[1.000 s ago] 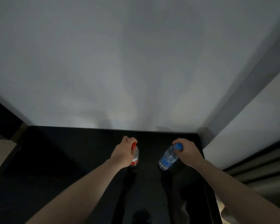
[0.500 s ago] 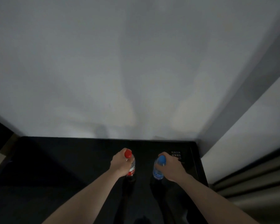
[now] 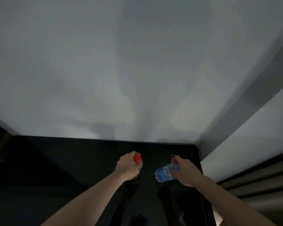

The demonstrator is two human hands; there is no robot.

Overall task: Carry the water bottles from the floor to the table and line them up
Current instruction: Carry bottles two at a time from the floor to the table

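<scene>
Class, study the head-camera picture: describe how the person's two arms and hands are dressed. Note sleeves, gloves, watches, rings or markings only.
Both forearms are bare up to the frame edge: no sleeve shows. The left hand and the right hand wear no gloves. No watch, bracelet or strap shows at either wrist, and no markings are visible. The light is dim, so a thin ring could go unseen.

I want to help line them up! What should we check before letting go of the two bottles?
1. Left hand grips red-cap bottle: ok.
2. Red-cap bottle upright: ok.
3. Right hand grips blue bottle: ok.
4. Blue bottle upright: not ok, tilted with its base leftward.
5. Bottle bases resting on table: cannot tell.
6. Bottles apart, not bumping: ok.
</scene>
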